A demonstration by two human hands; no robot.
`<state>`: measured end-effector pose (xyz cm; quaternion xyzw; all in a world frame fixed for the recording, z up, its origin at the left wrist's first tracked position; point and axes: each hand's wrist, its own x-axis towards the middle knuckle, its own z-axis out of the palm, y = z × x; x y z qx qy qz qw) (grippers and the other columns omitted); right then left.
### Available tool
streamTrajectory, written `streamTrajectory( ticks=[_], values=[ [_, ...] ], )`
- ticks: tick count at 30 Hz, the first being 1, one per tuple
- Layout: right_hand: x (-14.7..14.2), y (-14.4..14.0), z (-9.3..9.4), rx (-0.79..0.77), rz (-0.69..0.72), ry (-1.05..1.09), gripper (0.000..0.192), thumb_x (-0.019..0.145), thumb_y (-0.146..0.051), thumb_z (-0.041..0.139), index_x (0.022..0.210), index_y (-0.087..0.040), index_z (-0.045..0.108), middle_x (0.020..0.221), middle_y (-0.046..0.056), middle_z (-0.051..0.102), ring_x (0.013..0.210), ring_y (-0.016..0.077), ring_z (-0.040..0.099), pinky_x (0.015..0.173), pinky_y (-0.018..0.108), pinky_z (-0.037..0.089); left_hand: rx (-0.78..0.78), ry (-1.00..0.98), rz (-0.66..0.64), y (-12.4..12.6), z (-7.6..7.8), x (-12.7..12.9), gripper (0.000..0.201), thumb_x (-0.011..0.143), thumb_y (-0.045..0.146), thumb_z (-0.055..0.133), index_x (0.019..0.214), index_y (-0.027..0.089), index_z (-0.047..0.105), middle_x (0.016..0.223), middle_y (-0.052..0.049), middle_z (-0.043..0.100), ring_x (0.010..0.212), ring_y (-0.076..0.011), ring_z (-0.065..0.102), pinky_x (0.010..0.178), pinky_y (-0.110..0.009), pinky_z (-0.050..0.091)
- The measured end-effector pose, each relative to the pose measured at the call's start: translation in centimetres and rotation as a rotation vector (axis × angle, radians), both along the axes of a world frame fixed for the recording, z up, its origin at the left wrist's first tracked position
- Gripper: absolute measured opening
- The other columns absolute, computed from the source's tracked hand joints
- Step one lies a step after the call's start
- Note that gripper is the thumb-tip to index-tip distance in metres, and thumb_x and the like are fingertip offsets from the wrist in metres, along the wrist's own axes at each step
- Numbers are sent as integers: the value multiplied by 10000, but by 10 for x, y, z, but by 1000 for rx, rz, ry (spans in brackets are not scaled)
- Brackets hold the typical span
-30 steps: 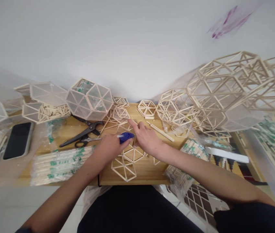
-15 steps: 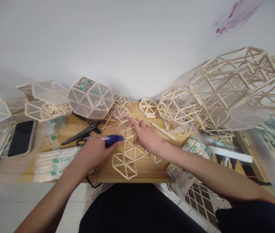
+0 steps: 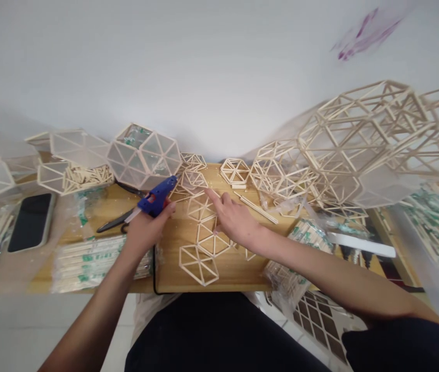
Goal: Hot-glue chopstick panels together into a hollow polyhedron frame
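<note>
In my left hand [image 3: 145, 227], a blue hot glue gun [image 3: 159, 196] is gripped, its nozzle tilted up and to the right, above the table and clear of the sticks. My right hand [image 3: 238, 219] rests over a flat hexagon frame [image 3: 199, 209] made of thin wooden sticks. Its index finger stretches to the frame's upper corner and the thumb lies apart, lower down; the other fingers are curled. Joined below are another triangulated hexagon [image 3: 214, 243] and, lower left, a third one [image 3: 199, 265]. My hand hides part of the frame's right side.
Black-handled scissors [image 3: 114, 222] lie left of my left hand, near a phone [image 3: 32, 222]. Bagged sticks [image 3: 87, 263] line the front left. Stick polyhedra [image 3: 144, 155] and a large lattice [image 3: 362, 129] stand along the wall. A power strip [image 3: 361, 244] sits right.
My left hand has drawn the glue gun up and left, away from the hexagon frames, and turned its nozzle upward. My right hand stays in place on the frame.
</note>
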<state>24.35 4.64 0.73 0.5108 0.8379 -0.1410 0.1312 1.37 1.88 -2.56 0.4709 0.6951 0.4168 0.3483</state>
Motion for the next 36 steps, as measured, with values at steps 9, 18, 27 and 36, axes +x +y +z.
streamTrajectory(
  ticks=[9, 18, 27, 36],
  values=[
    [1, -2, -5, 12, 2, 7, 1103, 896, -269, 840, 1685, -279, 70, 1341, 198, 597, 1103, 322, 749, 876, 370, 619, 49, -138, 99, 10, -25, 44, 395, 636, 526, 846, 797, 196, 701, 793, -31, 742, 798, -227, 708, 845, -381, 592],
    [1, 0, -4, -12, -7, 27, 1104, 899, -253, 836, 1689, -260, 65, 1336, 203, 594, 1085, 325, 753, 874, 380, 616, 55, -207, 157, 5, -45, 43, 406, 622, 513, 857, 814, 201, 683, 792, -37, 730, 761, -217, 695, 816, -384, 610],
    [2, 0, -8, -6, -7, 45, 1130, 879, -243, 855, 1683, -269, 61, 1342, 194, 588, 1077, 318, 756, 883, 381, 613, 76, -239, 164, 4, -47, 41, 364, 690, 514, 829, 795, 210, 660, 751, -21, 709, 740, -206, 693, 815, -367, 602],
    [2, 0, -5, -31, -7, 57, 1136, 875, -219, 855, 1678, -253, 53, 1355, 209, 584, 1114, 326, 745, 921, 387, 600, 85, -254, 168, 4, -40, 42, 367, 686, 528, 812, 755, 216, 632, 683, 1, 662, 642, -176, 628, 696, -326, 574]
  ],
)
